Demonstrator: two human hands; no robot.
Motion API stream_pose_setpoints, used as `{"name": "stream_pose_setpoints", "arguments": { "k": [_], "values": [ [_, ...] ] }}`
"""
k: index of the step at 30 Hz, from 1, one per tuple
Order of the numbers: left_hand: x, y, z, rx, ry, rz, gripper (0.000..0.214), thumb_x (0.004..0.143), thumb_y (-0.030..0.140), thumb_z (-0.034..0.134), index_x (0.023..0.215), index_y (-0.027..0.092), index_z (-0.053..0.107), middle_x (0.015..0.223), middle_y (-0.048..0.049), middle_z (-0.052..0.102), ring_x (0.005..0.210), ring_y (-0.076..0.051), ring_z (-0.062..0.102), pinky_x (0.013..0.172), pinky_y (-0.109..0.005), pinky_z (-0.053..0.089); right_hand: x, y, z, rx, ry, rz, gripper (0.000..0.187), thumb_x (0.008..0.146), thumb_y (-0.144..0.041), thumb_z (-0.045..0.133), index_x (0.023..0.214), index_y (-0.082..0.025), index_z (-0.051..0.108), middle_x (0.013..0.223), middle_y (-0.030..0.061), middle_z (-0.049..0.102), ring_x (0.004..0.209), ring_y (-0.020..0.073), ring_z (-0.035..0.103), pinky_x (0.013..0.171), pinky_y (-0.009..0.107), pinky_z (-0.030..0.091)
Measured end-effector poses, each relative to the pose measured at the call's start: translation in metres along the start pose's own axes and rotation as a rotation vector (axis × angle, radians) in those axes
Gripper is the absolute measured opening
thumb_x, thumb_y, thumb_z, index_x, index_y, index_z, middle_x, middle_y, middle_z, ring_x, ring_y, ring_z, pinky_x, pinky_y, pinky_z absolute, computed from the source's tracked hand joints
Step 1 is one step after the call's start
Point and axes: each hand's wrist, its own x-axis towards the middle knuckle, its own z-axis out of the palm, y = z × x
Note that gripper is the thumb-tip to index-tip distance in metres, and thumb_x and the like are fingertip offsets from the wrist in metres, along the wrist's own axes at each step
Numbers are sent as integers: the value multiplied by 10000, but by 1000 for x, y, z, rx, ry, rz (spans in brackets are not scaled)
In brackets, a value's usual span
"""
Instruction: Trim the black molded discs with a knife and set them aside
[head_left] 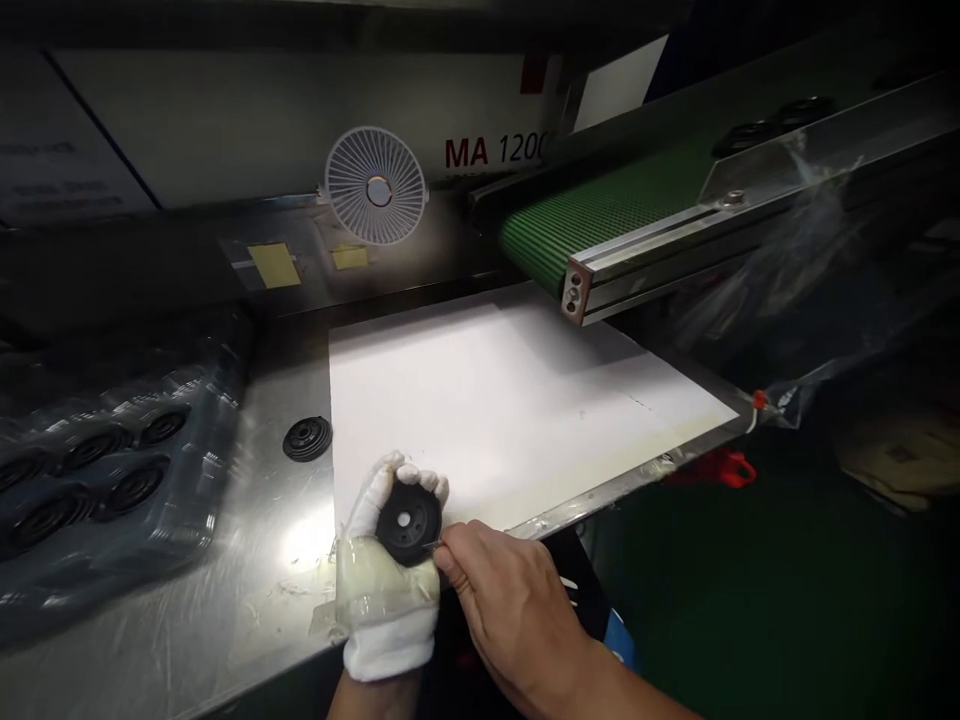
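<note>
Curling round a black disc (425, 514), the gloved left hand (384, 578) is seemingly steadying it; the bare right hand (514, 592) is pinching a thin sliver (433, 545) at its rim.

The one view looks from the person's own head, forward and down across the metal table (281, 375), near enough that the gloved left hand (386, 570) and the bare right hand (514, 585) sit large at the bottom, close to the middle. Farther off, the small fan (375, 185) and the pale panel (247, 120) behind the table take up the upper part, while the green belt (581, 220) runs away to the upper right and the plastic tray (204, 440) is cut by the left edge.
</note>
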Motion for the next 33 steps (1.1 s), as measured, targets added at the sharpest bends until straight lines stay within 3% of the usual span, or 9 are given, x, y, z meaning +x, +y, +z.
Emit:
{"name": "stream_pose_setpoints", "arguments": {
  "k": [3,7,11,15,21,26,30,33],
  "values": [
    [0,0,-1,48,-4,25,143,795,133,566,902,157,658,798,-33,624,779,-155,619,817,-355,530,0,0,-2,24,7,9,289,989,-320,294,812,-217,498,743,6,570,649,152,524,568,272,300],
    [-1,7,-11,160,-140,-126,313,779,187,555,1081,154,634,1008,-125,642,982,-297,598,840,-500,503,3,7,-12,87,-41,51,277,992,-327,293,814,-219,476,772,-4,574,655,139,519,582,256,321],
    [2,8,-12,93,-205,-148,233,756,173,554,970,148,644,769,-55,599,752,-198,599,728,-401,529,6,14,-13,50,-14,77,288,996,-348,281,838,-219,484,770,2,561,656,141,508,590,261,313],
    [7,0,-5,83,-128,-44,132,772,150,585,896,157,631,707,-6,556,691,-140,564,669,-308,517,5,13,-4,3,27,63,270,990,-304,300,815,-214,486,727,2,546,625,139,489,568,269,273],
    [7,-5,-4,85,-77,107,161,784,126,581,926,176,639,729,9,579,735,-116,584,836,-339,512,0,4,7,12,84,9,262,985,-301,325,816,-214,506,715,3,554,621,139,494,559,276,247],
    [3,5,-9,174,-130,-118,333,767,184,540,1086,155,628,978,-115,644,961,-284,602,837,-489,505,-1,10,-1,29,56,14,276,989,-308,311,819,-215,507,738,3,565,637,142,504,570,278,264],
    [4,4,-7,133,-121,-97,208,743,160,536,911,124,652,709,-51,589,685,-185,590,678,-377,535,-2,14,-4,4,55,65,254,986,-294,322,833,-215,508,737,8,564,651,147,511,582,275,269],
    [6,-2,-3,90,-105,-35,116,767,135,556,852,140,635,665,-11,553,654,-138,561,651,-309,521,-5,8,2,1,47,53,242,981,-278,331,831,-214,510,730,11,567,649,151,519,580,281,263]
  ]
}}
